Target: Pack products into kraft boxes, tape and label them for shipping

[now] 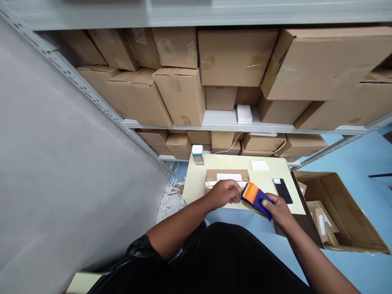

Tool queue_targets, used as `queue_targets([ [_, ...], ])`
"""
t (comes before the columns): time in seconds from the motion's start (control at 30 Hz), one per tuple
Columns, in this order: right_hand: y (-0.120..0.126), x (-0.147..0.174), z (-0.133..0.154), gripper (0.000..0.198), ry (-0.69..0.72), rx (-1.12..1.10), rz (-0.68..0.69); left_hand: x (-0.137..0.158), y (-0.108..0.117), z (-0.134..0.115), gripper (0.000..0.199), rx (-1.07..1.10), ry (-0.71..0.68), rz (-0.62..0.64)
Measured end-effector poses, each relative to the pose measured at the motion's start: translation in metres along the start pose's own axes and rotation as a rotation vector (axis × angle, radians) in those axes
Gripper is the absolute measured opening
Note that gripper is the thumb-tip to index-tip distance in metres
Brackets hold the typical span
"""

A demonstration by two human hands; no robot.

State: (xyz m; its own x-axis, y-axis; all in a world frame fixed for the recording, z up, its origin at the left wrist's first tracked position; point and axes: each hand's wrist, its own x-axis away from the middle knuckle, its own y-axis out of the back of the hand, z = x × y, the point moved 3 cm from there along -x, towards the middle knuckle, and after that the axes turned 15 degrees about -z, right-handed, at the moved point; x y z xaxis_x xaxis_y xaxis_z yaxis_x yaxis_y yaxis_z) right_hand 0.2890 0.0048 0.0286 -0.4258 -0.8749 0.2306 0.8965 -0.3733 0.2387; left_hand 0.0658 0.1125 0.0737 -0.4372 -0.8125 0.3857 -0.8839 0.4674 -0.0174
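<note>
My right hand (277, 209) grips a blue and orange tape dispenser (259, 200), thumb on top, tilted over the table's near edge. Close to the dispenser's orange end is my left hand (226, 193), its fingers curled in a pinch. Whatever is between those fingertips is too small to make out. Behind the left hand a cardboard box (211, 175) with a white label (229, 177) and shiny tape lies on the pale yellow table (192, 183). The left hand overlaps the box's near side, so I cannot tell if it touches it.
On the table are a small green and white box (198, 155), a white card (259, 165) and a dark phone (283, 191). A large open carton (346, 204) with packages stands at the right. Shelves of cardboard boxes (237, 57) rise behind; white paper strips (171, 200) litter the floor.
</note>
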Motion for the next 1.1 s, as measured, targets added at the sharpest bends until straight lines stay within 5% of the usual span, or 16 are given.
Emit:
queue_targets([
  [0.17, -0.01, 0.008, 0.008, 0.055, 0.016, 0.183, 0.11, 0.019, 0.014, 0.046, 0.038, 0.063, 0.026, -0.096],
  [0.33, -0.047, -0.008, 0.036, 0.051, 0.058, 0.291, 0.168, 0.016, 0.042, 0.057, 0.036, 0.14, -0.042, -0.246],
  [0.53, -0.096, -0.05, 0.08, 0.049, 0.131, 0.49, 0.265, 0.007, 0.116, 0.057, 0.032, 0.077, -0.172, -0.535],
  [0.7, -0.077, -0.093, 0.092, 0.055, 0.094, 0.728, 0.284, -0.007, 0.175, 0.101, 0.031, 0.112, -0.122, -0.758],
  [0.9, -0.081, -0.111, 0.09, 0.059, 0.262, 1.064, 0.264, -0.039, 0.167, 0.172, 0.03, 0.009, 0.011, -0.752],
  [1.1, -0.097, -0.107, 0.085, 0.064, 0.284, 1.19, 0.289, -0.064, 0.136, 0.192, 0.029, -0.171, 0.016, -0.706],
])
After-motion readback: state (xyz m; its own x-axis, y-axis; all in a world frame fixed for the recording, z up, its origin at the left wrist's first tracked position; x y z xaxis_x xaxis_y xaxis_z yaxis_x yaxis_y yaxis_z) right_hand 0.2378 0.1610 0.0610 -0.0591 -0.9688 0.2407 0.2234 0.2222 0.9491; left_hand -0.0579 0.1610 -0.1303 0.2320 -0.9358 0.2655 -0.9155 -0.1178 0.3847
